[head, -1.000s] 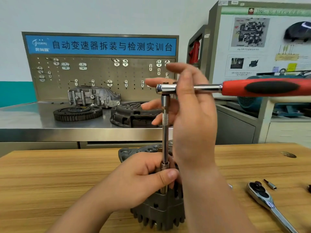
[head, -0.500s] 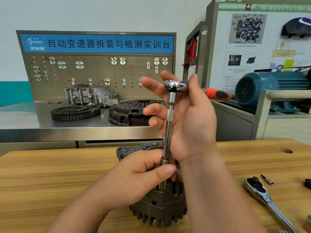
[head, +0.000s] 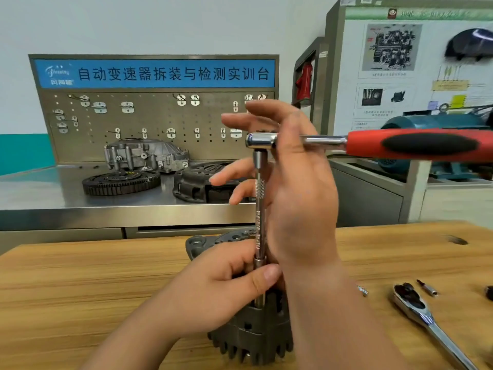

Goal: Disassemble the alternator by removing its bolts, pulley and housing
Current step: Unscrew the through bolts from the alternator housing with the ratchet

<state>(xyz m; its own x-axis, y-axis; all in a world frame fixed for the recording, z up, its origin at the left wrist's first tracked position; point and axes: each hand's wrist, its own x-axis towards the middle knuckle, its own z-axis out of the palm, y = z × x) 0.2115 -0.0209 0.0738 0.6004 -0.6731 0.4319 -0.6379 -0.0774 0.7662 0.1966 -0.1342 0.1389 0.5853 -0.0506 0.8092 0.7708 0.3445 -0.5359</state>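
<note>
The dark grey alternator [head: 253, 335] stands on the wooden table [head: 80, 289]. A long chrome extension bar [head: 259, 209] rises straight up from it. My left hand [head: 213, 292] grips the bar's lower end just above the housing, thumb across the front. On top of the bar sits a ratchet wrench [head: 413, 144] with a red and black handle pointing right. My right hand [head: 301, 196] holds the wrench shaft next to its head, its fingers spread out to the left. The bolt under the socket is hidden.
A second chrome ratchet [head: 416, 305], a small bit [head: 428, 288] and a small socket [head: 362, 291] lie on the table at the right. Behind stands a steel bench [head: 53, 190] with a toothed flywheel [head: 120, 182], a clutch cover [head: 197, 185] and a cast housing [head: 144, 154].
The red handle swung from pointing right to pointing away, then back round to the right. My left hand stayed on the bar's lower end.
</note>
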